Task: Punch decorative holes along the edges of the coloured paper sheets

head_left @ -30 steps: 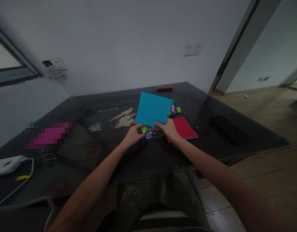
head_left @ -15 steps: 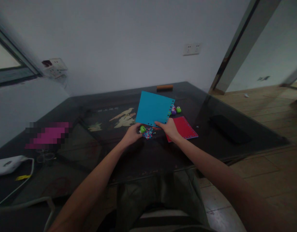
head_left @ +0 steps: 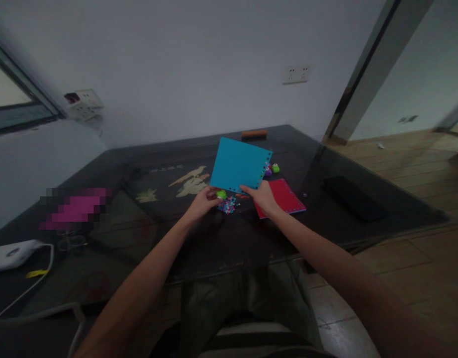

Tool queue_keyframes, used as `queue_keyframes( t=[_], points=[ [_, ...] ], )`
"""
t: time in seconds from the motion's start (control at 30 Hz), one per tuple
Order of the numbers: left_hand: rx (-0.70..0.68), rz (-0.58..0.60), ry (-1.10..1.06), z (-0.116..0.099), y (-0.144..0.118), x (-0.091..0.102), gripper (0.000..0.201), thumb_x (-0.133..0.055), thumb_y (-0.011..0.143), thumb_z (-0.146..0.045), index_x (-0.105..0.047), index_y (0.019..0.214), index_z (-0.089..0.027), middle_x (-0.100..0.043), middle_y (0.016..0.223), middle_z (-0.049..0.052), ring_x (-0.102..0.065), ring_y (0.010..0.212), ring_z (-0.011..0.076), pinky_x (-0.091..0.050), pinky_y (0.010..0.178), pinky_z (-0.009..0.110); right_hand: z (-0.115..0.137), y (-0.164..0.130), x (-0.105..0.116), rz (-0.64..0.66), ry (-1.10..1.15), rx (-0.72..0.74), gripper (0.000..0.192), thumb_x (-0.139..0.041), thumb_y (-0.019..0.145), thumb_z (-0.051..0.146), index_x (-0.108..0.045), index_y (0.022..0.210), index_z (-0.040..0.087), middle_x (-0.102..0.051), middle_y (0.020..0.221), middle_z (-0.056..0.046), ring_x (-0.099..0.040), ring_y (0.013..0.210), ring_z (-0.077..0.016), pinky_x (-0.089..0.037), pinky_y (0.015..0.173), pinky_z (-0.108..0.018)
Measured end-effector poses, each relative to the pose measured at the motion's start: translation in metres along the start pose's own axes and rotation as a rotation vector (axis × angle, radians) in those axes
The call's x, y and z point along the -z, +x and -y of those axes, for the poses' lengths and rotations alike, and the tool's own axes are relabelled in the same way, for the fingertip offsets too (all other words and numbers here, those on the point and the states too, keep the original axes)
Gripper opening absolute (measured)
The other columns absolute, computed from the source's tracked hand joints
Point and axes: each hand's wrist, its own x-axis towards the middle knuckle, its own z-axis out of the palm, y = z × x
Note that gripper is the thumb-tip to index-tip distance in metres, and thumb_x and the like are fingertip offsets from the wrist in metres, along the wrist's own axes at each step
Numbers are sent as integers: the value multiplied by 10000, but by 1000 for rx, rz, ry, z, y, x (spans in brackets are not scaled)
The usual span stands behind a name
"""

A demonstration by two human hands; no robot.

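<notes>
My right hand (head_left: 265, 197) pinches the lower right corner of a blue paper sheet (head_left: 239, 161), thumb on top. Small holes run along the sheet's right and lower edges. In my left hand (head_left: 201, 203) is a small green craft hole punch (head_left: 222, 195), its fingers closed around it at the sheet's lower left corner. Whether the paper sits inside the punch's slot I cannot tell. Under the punch lies a little heap of colored paper bits (head_left: 229, 206). A red sheet (head_left: 283, 198) with holes along its edges lies partly beneath my right hand.
Behind the blue sheet stand a purple punch (head_left: 268, 171) and another green punch (head_left: 275, 168). An orange-brown bar (head_left: 254, 134) lies near the wall. A black flat case (head_left: 353, 199) is at right. At left are a pink item (head_left: 77, 208) and a white device (head_left: 14, 254) with a cable.
The blue sheet has risen slightly and shifted a little right. The green punch has turned and moved up a bit in my left hand.
</notes>
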Motion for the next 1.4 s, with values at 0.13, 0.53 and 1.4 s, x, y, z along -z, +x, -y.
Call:
queue_keyframes(
  t=[0.13,0.53,1.4],
  points=[
    [35,-42,-91,-3,-2,-1,337,-638,722,-376,-603,954,-134,-664,1014,99,-647,877,190,-491,847,344,3,0,0,4,12,0,359,-769,563,302,-620,848,144,-707,776,-69,-669,583,-212,-580,610,-361],
    [46,-60,-235,-3,-3,-2,278,-542,812,-395,-573,947,-154,-661,938,66,-629,712,127,-513,701,269,2,0,2,3,35,19,394,-779,545,310,-614,864,148,-711,787,-66,-674,572,-216,-587,587,-353],
    [-69,-21,117,-21,8,-19,353,-642,741,-326,-579,1047,-161,-660,1002,90,-652,768,172,-519,703,321,56,12,81,-313,71,224,425,-803,516,341,-622,851,153,-709,805,-61,-654,588,-190,-570,588,-349]
  ],
)
